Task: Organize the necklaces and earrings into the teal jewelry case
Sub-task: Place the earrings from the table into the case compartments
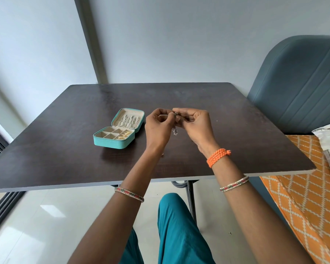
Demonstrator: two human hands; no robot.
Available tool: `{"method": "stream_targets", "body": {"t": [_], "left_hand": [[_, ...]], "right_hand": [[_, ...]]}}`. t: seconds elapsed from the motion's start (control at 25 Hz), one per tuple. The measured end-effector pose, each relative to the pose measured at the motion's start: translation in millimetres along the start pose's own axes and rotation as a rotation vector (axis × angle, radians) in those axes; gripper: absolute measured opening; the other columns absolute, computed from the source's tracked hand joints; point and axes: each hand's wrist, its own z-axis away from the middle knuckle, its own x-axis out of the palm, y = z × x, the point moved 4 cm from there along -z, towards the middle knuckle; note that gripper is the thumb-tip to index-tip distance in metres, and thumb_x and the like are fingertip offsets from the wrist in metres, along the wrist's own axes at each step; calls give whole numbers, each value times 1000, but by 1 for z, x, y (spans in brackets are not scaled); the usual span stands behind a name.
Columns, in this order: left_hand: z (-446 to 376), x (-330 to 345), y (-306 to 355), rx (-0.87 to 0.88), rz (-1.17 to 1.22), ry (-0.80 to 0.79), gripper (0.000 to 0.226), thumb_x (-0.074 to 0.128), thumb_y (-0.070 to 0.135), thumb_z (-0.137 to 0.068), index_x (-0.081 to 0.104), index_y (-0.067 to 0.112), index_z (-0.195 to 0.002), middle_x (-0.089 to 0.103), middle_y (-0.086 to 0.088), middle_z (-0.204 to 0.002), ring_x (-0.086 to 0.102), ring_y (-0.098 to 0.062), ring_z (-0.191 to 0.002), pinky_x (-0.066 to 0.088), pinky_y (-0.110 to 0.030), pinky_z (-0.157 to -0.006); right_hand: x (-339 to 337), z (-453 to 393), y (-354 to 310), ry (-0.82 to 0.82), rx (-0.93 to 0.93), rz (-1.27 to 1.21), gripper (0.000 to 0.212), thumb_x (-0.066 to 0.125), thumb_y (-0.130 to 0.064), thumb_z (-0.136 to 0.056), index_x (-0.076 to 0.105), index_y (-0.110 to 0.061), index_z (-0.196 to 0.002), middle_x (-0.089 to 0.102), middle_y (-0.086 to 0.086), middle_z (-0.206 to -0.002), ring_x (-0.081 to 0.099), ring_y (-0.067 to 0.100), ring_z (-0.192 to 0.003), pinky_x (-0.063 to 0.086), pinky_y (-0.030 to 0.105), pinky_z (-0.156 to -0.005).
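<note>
while both grips pinch one earring [175, 113] | one teal case [113, 141] open

A small silvery piece of jewelry [175, 113] is pinched between the left hand [159, 124] and right hand [193, 124] above the dark desk [236, 134]. The teal jewelry case [113, 142] is laid open just left of the hands, chains [129, 121] in its lid, gold earrings [123, 135] in its compartments.

The open case [114, 137] lies on the table [65, 164], left of both hands [176, 124].
</note>
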Motion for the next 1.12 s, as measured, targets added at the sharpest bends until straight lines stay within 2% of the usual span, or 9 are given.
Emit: {"method": "stream_targets", "body": {"t": [0.24, 0.36, 0.48, 0.56, 0.64, 0.72, 0.88, 0.96, 1.12], "left_hand": [[-4, -4, 3, 115, -118, -71, 7, 59, 13, -78, 65, 15, -80, 68, -2, -73, 59, -10, -64, 48, -24, -60], [-7, -4, 0, 203, -235, -144, 12, 59, 3, -84, 66, 12, -85, 68, 2, -76, 59, -4, -63, 48, -17, -61], [-13, -2, -10, 240, -319, -232, 11, 61, 3, -85, 66, 11, -91, 70, 1, -84, 65, -6, -75, 53, -22, -72], [-17, 1, -17, 192, -301, -268, 12, 63, 3, -85, 66, 11, -93, 72, -5, -87, 69, -13, -81, 56, -28, -77], [-23, 6, -26, 54, -239, -290, 14, 63, -1, -84, 64, 9, -94, 72, -10, -84, 70, -17, -76, 58, -32, -75], [-30, 15, -37, -48, -277, -298, 16, 62, -4, -83, 62, 10, -90, 69, -9, -76, 68, -12, -65, 60, -31, -70], [-45, 33, -51, -81, -484, -268, 16, 67, -1, -76, 62, 12, -85, 72, -16, -79, 70, -27, -69, 60, -43, -70], [-51, 43, -51, -71, -562, -277, 15, 69, 3, -78, 63, 8, -90, 73, -15, -82, 70, -28, -72, 59, -42, -70], [-67, 54, -52, -27, -790, -258, 14, 64, 10, -79, 65, 17, -91, 74, -6, -88, 67, -25, -90, 55, -39, -79]], "right_hand": [[-6, -6, 9, -22, 97, -65, 14, 65, 1, -85, 72, -8, -92, 73, -1, -79, 69, 7, -74, 56, 22, -71], [-11, -10, 12, -70, 105, -63, 19, 60, 2, -88, 71, -13, -88, 73, 1, -82, 71, 13, -77, 58, 26, -71], [-17, -14, 16, -120, 104, 8, 18, 58, 2, -89, 71, -11, -91, 73, 6, -84, 72, 16, -74, 58, 26, -65], [-23, -18, 21, -141, 122, 39, 19, 58, 3, -90, 70, -11, -91, 72, 7, -84, 72, 15, -72, 58, 28, -63], [-27, -24, 31, -157, 156, 77, 18, 58, 3, -90, 70, -11, -90, 71, 10, -85, 71, 15, -71, 59, 29, -63], [-29, -32, 46, -176, 200, 128, 17, 58, 4, -89, 68, -11, -87, 71, 12, -84, 70, 14, -70, 59, 27, -61], [-31, -57, 75, -195, 263, 293, 20, 64, 4, -85, 62, -15, -78, 69, 11, -75, 66, 11, -59, 55, 26, -54], [-33, -73, 82, -203, 247, 401, 22, 69, 1, -81, 61, -18, -73, 69, 8, -70, 65, 12, -59, 52, 27, -58], [-41, -95, 92, -207, 223, 513, 16, 75, -8, -77, 67, -20, -70, 69, 5, -72, 65, 16, -74, 53, 32, -76]]}}
